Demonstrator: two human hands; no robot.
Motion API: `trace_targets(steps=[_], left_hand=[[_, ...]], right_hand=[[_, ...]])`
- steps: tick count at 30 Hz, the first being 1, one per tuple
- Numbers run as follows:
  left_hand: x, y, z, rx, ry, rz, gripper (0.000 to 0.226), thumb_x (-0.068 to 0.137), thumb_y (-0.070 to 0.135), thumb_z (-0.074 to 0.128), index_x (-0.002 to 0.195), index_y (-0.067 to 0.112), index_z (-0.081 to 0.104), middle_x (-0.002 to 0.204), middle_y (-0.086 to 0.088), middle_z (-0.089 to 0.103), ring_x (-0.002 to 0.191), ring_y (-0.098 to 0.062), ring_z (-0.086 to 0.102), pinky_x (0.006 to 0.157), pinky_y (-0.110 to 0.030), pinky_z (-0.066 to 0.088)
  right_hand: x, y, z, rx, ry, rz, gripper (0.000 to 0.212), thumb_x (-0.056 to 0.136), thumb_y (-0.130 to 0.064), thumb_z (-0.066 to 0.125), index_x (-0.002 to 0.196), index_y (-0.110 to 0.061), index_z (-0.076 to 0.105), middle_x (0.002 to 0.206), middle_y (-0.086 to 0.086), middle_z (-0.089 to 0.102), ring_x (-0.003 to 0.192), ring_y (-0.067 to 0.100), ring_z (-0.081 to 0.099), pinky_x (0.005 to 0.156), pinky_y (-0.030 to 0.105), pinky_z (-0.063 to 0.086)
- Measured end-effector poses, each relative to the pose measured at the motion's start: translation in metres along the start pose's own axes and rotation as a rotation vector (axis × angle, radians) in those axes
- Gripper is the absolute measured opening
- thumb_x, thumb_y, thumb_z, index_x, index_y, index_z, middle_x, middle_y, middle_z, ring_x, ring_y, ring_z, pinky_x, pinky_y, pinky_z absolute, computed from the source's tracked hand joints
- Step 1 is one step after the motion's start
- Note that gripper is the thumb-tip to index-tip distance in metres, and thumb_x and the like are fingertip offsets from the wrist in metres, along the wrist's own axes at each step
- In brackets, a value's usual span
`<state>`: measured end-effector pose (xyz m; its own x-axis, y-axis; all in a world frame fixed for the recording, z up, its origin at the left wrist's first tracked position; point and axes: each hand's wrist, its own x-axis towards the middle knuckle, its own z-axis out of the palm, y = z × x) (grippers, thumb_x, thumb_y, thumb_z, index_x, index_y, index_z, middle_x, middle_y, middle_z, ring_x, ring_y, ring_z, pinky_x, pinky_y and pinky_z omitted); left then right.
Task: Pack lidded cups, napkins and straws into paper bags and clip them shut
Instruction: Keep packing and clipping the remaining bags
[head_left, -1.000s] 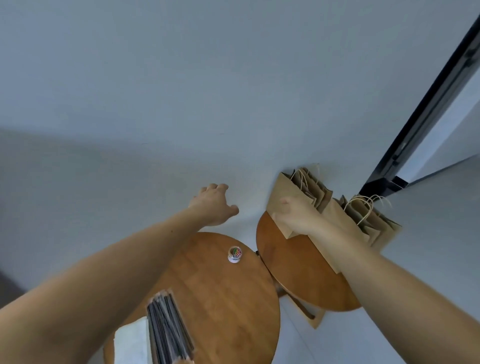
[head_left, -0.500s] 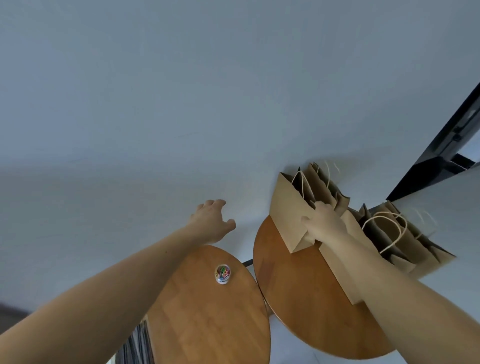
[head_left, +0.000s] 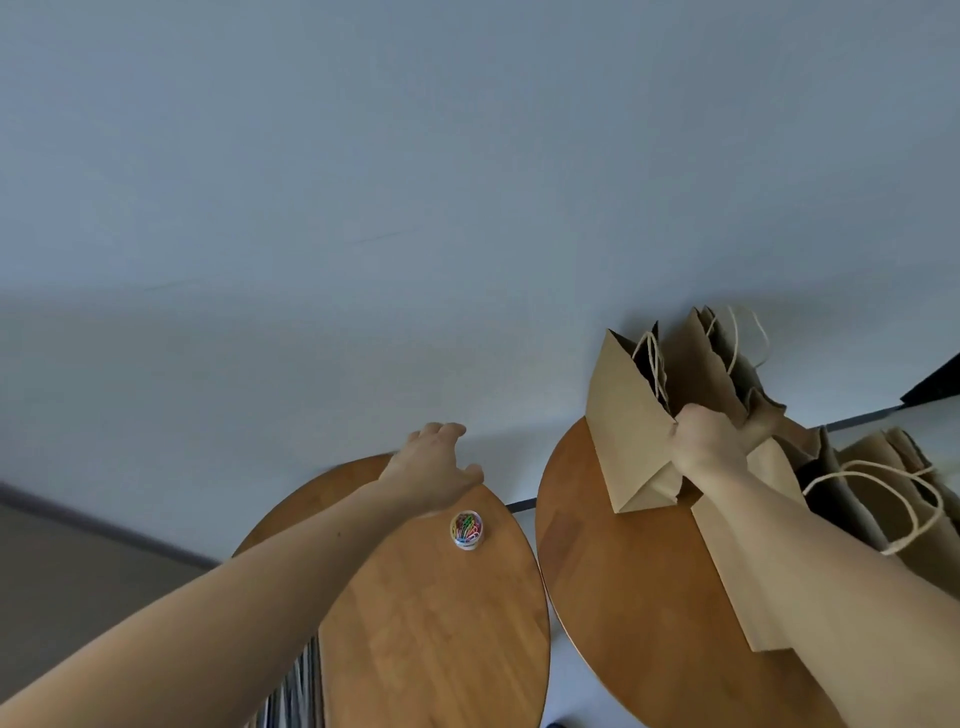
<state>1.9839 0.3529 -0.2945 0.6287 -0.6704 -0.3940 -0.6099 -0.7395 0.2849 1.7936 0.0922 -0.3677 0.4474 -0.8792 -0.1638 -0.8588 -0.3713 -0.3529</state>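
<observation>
Right of centre, the right grip (head_left: 711, 441) is clenched on the upper edge of a bag (head_left: 631, 421) at the far side of the right tabletop (head_left: 623, 613), probably to draw it clear of the other bags (head_left: 878, 499) bunched by the wall. The left grip (head_left: 434, 467) is released and holds nothing. It hovers over the left tabletop (head_left: 441, 639) just beyond the clip tub (head_left: 467, 529), likely ready to steady the bag.

- no text, brand, number or sign can be read anywhere in this view.
- the tub of coloured paper clips (head_left: 466, 529) on the left round table (head_left: 441, 649) has a white band round its base; any print on it is too small and blurred to make out.
- the paper bag (head_left: 628, 431) shows only a plain brown face towards the camera.
</observation>
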Motion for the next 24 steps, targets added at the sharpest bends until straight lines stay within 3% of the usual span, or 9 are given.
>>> trace_targets(steps=[5,9,12,17,20,24], left_hand=[[-0.012,-0.009,-0.003,-0.032,0.016,0.004,0.065,0.094,0.041,0.054,0.152,0.022,0.031,0.156,-0.002,0.032,0.141,-0.023,0.032,0.108,-0.04,0.037],[-0.025,-0.02,-0.01,-0.06,0.039,0.028,0.066,0.093,0.041,0.055,0.151,0.021,0.033,0.156,-0.002,0.032,0.141,-0.022,0.032,0.108,-0.039,0.038],[-0.04,-0.035,-0.016,-0.098,0.063,0.044,0.066,0.093,0.042,0.056,0.151,0.021,0.032,0.156,-0.002,0.033,0.141,-0.023,0.032,0.107,-0.039,0.038],[-0.073,-0.073,-0.025,-0.153,0.098,0.038,0.068,0.093,0.043,0.056,0.152,0.02,0.031,0.156,-0.004,0.033,0.14,-0.026,0.035,0.109,-0.041,0.038],[-0.092,-0.102,-0.029,-0.184,0.121,0.026,0.07,0.093,0.043,0.056,0.152,0.018,0.03,0.156,-0.007,0.034,0.139,-0.027,0.037,0.109,-0.041,0.037],[-0.117,-0.139,-0.027,-0.214,0.119,0.002,0.071,0.091,0.044,0.058,0.152,0.017,0.031,0.152,-0.008,0.038,0.136,-0.028,0.041,0.106,-0.041,0.04]], right_hand=[[-0.023,-0.017,-0.004,0.018,0.032,-0.129,0.016,0.093,-0.017,0.051,0.08,-0.011,0.057,0.07,0.005,0.06,0.067,0.029,0.062,0.056,0.032,0.047],[-0.054,-0.048,-0.015,-0.007,0.088,-0.246,0.015,0.091,-0.018,0.055,0.076,-0.014,0.056,0.067,0.001,0.059,0.069,0.028,0.061,0.051,0.026,0.035],[-0.086,-0.079,-0.025,-0.008,0.137,-0.332,0.018,0.089,-0.017,0.058,0.072,-0.017,0.053,0.062,-0.002,0.055,0.06,0.022,0.055,0.044,0.022,0.026],[-0.15,-0.13,-0.022,-0.003,0.158,-0.426,0.015,0.087,-0.017,0.06,0.073,-0.018,0.056,0.06,-0.006,0.055,0.051,0.008,0.046,0.042,0.019,0.023],[-0.184,-0.159,-0.008,-0.013,0.109,-0.47,0.012,0.088,-0.016,0.059,0.075,-0.015,0.059,0.066,-0.002,0.061,0.058,0.016,0.056,0.046,0.022,0.032],[-0.227,-0.191,0.019,-0.034,0.044,-0.5,0.015,0.089,-0.014,0.057,0.074,-0.012,0.056,0.066,0.001,0.059,0.058,0.017,0.056,0.046,0.026,0.038]])
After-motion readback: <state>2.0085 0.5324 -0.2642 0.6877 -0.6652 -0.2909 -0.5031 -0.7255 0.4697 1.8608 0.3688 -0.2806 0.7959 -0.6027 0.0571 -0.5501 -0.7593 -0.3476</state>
